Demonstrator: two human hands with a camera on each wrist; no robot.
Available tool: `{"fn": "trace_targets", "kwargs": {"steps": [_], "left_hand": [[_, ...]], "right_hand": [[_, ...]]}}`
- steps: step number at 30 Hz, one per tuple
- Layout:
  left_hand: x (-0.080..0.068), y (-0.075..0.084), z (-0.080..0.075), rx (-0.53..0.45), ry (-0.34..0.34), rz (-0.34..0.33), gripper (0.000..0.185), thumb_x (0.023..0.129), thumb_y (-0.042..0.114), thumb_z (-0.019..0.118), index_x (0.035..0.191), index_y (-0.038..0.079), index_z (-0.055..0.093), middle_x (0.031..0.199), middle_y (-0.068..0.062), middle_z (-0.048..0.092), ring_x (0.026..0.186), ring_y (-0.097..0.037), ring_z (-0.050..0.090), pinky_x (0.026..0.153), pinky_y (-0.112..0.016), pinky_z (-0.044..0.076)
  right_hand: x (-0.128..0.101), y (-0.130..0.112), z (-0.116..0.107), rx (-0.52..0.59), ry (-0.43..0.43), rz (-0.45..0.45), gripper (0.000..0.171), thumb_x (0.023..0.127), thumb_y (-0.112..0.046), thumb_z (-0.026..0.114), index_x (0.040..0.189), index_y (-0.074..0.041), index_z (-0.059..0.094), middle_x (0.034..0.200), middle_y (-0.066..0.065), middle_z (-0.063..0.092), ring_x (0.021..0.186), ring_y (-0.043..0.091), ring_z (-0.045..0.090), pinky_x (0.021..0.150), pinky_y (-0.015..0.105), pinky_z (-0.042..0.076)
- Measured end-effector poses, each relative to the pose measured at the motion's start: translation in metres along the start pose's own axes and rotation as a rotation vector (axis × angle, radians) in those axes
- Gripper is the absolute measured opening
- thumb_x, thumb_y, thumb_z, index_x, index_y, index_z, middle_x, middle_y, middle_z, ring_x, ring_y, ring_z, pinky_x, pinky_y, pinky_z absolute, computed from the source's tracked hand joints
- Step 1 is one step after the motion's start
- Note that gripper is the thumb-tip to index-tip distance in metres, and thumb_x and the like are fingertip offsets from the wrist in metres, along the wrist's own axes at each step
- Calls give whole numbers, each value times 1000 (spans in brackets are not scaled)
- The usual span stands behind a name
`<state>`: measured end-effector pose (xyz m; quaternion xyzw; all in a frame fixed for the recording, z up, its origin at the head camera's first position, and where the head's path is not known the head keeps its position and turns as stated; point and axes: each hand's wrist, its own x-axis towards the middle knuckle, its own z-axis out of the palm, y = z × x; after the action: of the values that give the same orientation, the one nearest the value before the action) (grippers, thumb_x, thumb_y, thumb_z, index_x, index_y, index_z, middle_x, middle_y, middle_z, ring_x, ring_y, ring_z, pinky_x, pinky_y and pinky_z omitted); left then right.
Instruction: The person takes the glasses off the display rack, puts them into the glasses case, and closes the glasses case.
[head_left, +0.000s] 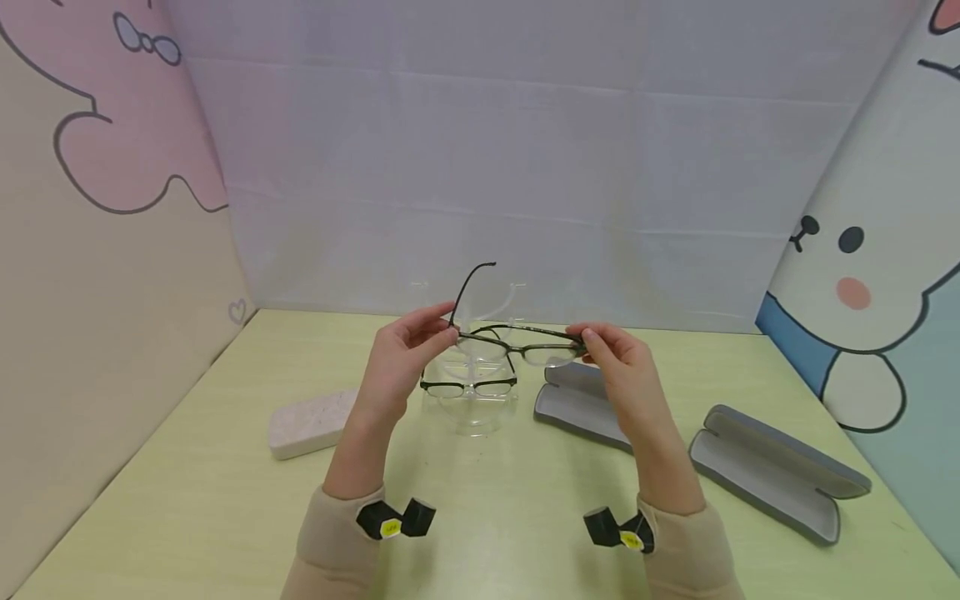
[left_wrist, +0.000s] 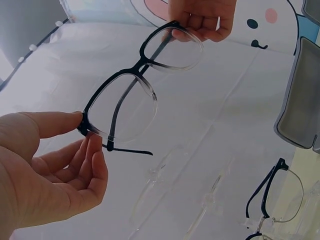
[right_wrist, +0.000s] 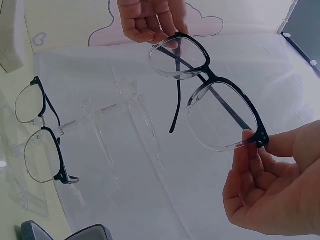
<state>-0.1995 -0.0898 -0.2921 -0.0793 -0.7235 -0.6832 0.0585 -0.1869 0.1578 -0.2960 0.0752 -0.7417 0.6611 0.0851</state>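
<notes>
Both hands hold up one pair of glasses (head_left: 516, 349) with black upper rims and clear lower rims. My left hand (head_left: 401, 354) pinches its left end piece between thumb and fingers. At the other end piece, my right hand (head_left: 626, 360) has the same kind of pinch. One temple of these glasses stands out, pointing away past the left hand; the other runs folded across behind the lenses. Below and behind them a clear display stand (head_left: 476, 430) carries a second pair of dark-browed glasses (head_left: 492, 383) on a low tier. The held pair hides some of the stand's upper part.
A pale hard case (head_left: 311, 425) lies closed left of the stand. To the right sit two grey cases with raised lids, a farther case (head_left: 573, 408) partly behind the right forearm and a nearer case (head_left: 757, 479). A white sheet (head_left: 510, 167) hangs behind the table.
</notes>
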Motion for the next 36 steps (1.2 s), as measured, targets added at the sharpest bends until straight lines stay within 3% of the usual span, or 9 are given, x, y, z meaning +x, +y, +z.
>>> {"fn": "trace_targets", "kwargs": {"steps": [4, 9, 12, 18, 29, 36], "left_hand": [[0, 0, 0, -35, 13, -9, 36, 84, 11, 64, 120, 10, 60, 88, 3, 60, 87, -11, 58, 83, -22, 45], [0, 2, 1, -87, 30, 3, 31, 88, 10, 59, 119, 6, 59, 83, 5, 63, 80, -15, 61, 82, -26, 48], [0, 2, 2, -108, 45, -3, 30, 89, 8, 57, 118, 4, 59, 81, 6, 63, 76, -13, 60, 80, -25, 48], [1, 0, 3, -93, 77, -45, 28, 88, 7, 57, 116, 4, 59, 79, 5, 62, 73, -9, 59, 78, -23, 48], [2, -2, 3, -32, 67, -54, 24, 87, 7, 56, 110, 5, 64, 78, 4, 62, 78, -12, 59, 83, -27, 45], [1, -2, 5, 7, 46, -18, 23, 88, 4, 54, 108, 2, 65, 77, 5, 61, 80, -15, 55, 83, -34, 44]], "right_hand": [[1, 1, 0, 47, 0, -1, 29, 96, -16, 45, 115, 5, 53, 87, -12, 59, 83, 7, 56, 79, 21, 45], [1, 2, 0, 121, 7, -15, 11, 93, -10, 50, 96, -9, 60, 81, -12, 62, 79, 5, 58, 77, 20, 45], [1, 2, 0, 130, 8, -17, 11, 92, -9, 52, 91, -14, 61, 80, -13, 62, 77, 4, 57, 76, 20, 45], [0, 3, 1, 120, 2, -21, 9, 91, -8, 53, 92, -12, 61, 82, -13, 63, 78, 4, 56, 77, 20, 45], [1, 3, 2, 123, 8, -25, 13, 91, -7, 53, 88, -16, 62, 81, -14, 64, 78, 4, 57, 76, 19, 45], [1, 3, 2, 131, 14, -24, 11, 91, -7, 53, 89, -14, 62, 80, -13, 64, 78, 4, 56, 76, 19, 45]]}}
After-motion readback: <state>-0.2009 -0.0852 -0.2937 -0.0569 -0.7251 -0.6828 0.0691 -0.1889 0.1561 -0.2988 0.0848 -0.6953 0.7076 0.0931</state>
